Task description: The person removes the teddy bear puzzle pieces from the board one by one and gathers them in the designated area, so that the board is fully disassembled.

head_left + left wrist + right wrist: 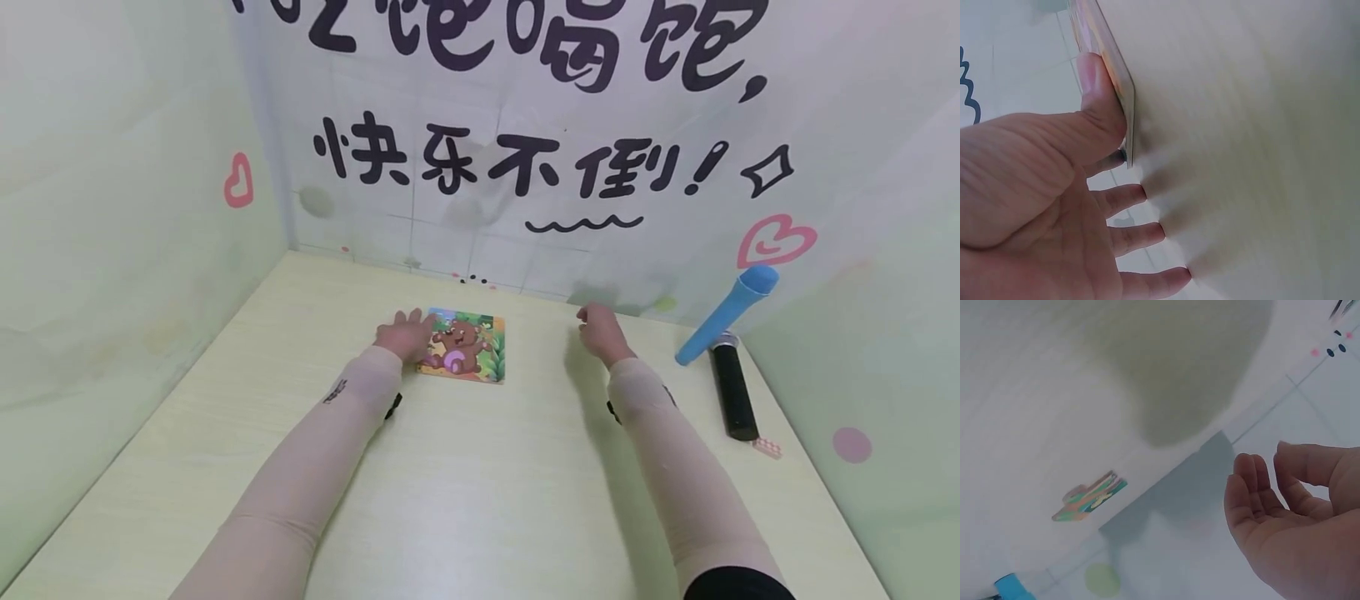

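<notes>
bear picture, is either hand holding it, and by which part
No grip shows: the left hand touches the bear picture at its left edge, thumb on top; the right hand holds nothing.

This looks like a little nook set up around a pale table (465, 500). Whether it is inside a home, a shop or a school, I can't tell. Three walls close it in, and the left wall (135, 208) is wrinkly, like a hung sheet. The back wall (360, 225) has big black Chinese writing (525, 162) about drinking and being happy. Pink hearts (806, 239) and a bright bear picture (459, 346) make it look fun, like somewhere to play.
</notes>
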`<control>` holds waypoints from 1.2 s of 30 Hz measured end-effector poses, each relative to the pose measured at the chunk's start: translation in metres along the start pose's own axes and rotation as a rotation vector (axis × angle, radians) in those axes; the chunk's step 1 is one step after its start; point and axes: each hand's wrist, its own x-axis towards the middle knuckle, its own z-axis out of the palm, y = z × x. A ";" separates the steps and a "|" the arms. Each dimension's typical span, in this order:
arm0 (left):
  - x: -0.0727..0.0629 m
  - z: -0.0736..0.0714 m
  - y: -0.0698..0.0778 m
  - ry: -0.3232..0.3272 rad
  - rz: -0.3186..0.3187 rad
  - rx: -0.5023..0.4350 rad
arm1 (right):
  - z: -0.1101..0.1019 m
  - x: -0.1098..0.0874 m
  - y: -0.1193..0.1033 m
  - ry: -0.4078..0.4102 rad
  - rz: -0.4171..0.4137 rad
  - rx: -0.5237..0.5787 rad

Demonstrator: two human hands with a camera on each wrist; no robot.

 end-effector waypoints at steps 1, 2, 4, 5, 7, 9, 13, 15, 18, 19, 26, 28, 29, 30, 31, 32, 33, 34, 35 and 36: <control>0.000 0.000 0.000 -0.001 0.001 -0.002 | 0.002 0.000 -0.002 0.013 -0.011 0.026; 0.001 0.000 0.000 -0.002 0.001 -0.002 | 0.003 0.000 -0.003 0.024 -0.017 0.050; 0.001 0.001 -0.001 -0.003 0.000 -0.002 | 0.007 0.000 -0.008 0.037 -0.022 0.089; 0.002 0.001 -0.001 -0.003 0.000 -0.001 | 0.009 0.000 -0.010 0.047 -0.026 0.103; 0.002 0.002 -0.001 -0.001 -0.001 -0.001 | 0.013 0.001 -0.017 0.062 -0.040 0.128; 0.003 0.002 -0.002 -0.002 -0.002 -0.001 | 0.017 0.003 -0.024 0.066 -0.050 0.155; 0.005 0.003 -0.002 -0.011 -0.009 -0.006 | 0.027 0.008 -0.041 0.055 -0.074 0.188; 0.006 0.003 -0.002 -0.017 -0.018 -0.003 | 0.032 0.011 -0.049 0.046 -0.076 0.203; 0.008 0.004 -0.003 -0.028 -0.025 -0.002 | 0.040 0.012 -0.062 0.023 -0.076 0.209; 0.009 0.004 -0.004 -0.032 -0.027 -0.003 | 0.042 0.013 -0.066 0.012 -0.072 0.215; 0.010 0.003 -0.004 -0.026 -0.020 -0.003 | 0.055 0.012 -0.093 -0.068 -0.031 0.287; 0.011 0.004 -0.003 -0.026 -0.018 -0.003 | 0.058 0.012 -0.097 -0.099 -0.007 0.330; 0.011 0.004 -0.004 -0.027 -0.019 -0.004 | 0.061 0.013 -0.099 -0.112 0.001 0.348; 0.011 0.004 -0.004 -0.027 -0.019 -0.003 | 0.063 0.013 -0.101 -0.123 0.008 0.367; 0.012 0.004 -0.004 -0.026 -0.019 0.000 | 0.066 0.014 -0.102 -0.129 0.011 0.378; 0.012 0.004 -0.004 -0.026 -0.018 0.002 | 0.068 0.014 -0.102 -0.135 0.015 0.384; 0.011 0.004 -0.004 -0.025 -0.019 0.004 | 0.070 0.014 -0.103 -0.138 0.016 0.392; 0.011 0.004 -0.003 -0.023 -0.019 0.006 | 0.072 0.015 -0.104 -0.137 0.013 0.389; 0.010 0.004 -0.003 -0.020 -0.018 0.005 | 0.074 0.015 -0.105 -0.136 0.011 0.381; 0.008 0.003 -0.003 -0.018 -0.016 0.005 | 0.075 0.014 -0.106 -0.133 0.010 0.372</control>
